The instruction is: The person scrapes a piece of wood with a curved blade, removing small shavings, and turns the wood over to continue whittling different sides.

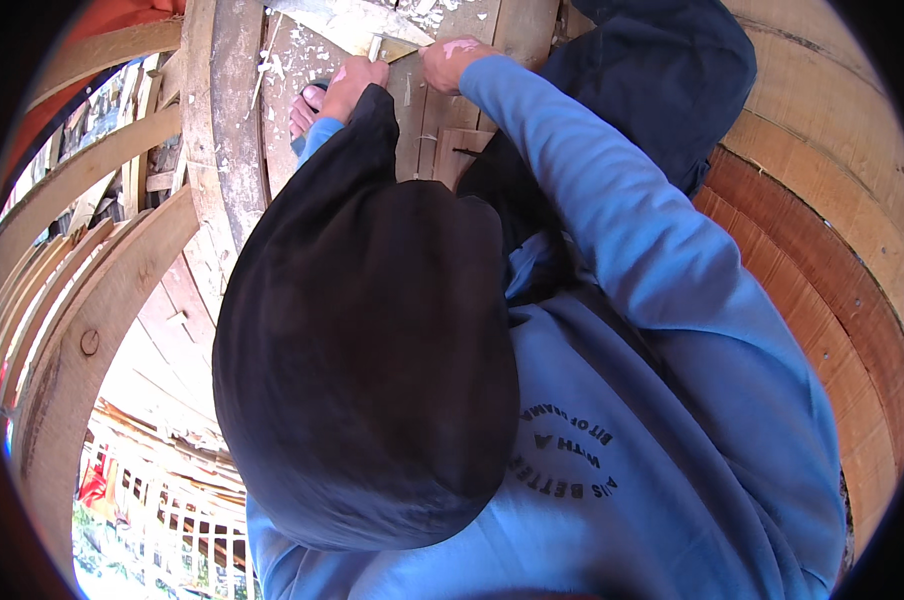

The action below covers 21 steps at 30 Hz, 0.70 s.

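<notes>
My left hand (357, 82) is closed at the top of the view, with a short pale wooden stick (375, 48) poking up from its fingers. Just to its right, my right hand (456, 62) is curled shut near the tip of a pale, pointed flat piece (344, 24). What the right fingers hold is hidden, and I cannot tell whether that flat piece is metal or wood. Both hands are low over worn planks (307, 45) strewn with white shavings. Dark cloth (372, 370) covers much of the middle and hides most of my left arm.
My foot (306, 108) in a sandal is just left of the left hand. Curved wooden beams (107, 300) rise at the left, with stacked slats beyond. Broad curved planks (822, 130) wall the right side. A small wooden block (460, 153) lies below the right hand.
</notes>
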Tool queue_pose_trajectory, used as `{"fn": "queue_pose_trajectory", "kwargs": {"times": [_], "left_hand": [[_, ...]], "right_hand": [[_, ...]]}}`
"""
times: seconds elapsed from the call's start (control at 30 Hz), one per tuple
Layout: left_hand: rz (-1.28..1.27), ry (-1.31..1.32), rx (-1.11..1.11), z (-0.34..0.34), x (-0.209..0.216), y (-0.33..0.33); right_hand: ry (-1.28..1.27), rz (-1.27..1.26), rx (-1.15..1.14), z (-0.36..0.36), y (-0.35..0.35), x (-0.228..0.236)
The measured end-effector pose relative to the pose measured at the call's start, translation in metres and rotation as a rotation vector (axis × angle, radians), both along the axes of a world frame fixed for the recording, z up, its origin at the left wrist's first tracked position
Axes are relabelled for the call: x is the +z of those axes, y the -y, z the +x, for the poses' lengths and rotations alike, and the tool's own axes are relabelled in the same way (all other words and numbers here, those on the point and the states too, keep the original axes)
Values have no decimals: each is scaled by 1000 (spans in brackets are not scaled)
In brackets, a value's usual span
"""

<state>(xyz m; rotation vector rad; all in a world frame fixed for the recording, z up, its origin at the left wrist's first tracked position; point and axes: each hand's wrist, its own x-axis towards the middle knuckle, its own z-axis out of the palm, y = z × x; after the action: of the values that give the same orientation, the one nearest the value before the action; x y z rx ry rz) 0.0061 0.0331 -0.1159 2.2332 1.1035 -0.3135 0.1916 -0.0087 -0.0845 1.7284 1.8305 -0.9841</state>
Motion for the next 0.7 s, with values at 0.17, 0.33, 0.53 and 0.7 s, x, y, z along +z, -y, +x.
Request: {"fn": "queue_pose_trajectory", "kwargs": {"times": [0.17, 0.33, 0.53, 0.7], "left_hand": [[53, 20, -16, 3, 13, 4], [-72, -58, 22, 3, 0, -9], [-75, -2, 196, -1, -19, 1], [-50, 4, 117, 1, -9, -1]], "right_hand": [[80, -71, -46, -12, -11, 17], [124, -3, -228, -23, -10, 28], [92, -53, -421, -23, -19, 18], [3, -29, 65, -1, -6, -4]]}}
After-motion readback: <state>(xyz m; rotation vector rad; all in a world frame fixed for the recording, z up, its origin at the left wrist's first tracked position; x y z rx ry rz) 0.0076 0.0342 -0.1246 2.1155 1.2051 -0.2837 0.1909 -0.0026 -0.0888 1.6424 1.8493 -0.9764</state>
